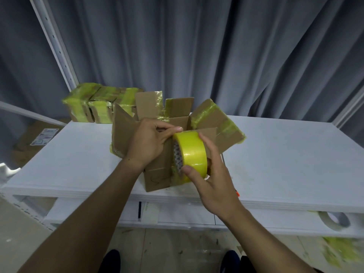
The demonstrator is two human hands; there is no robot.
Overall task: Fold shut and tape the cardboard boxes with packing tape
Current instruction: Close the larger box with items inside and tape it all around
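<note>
Yellow tape roll (194, 154) hides open cardboard box (157, 178) front; taped boxes (96, 107) behind.

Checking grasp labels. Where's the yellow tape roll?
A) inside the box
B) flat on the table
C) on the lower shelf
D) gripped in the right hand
D: the right hand grips the yellow tape roll in front of the open box, while the left hand pinches its top edge.

Legible text: none. Far left, white label (45, 136) on brown cardboard (23, 147): print too small to read. Core of tape roll (194, 152): dark printed marks, unreadable.
</note>
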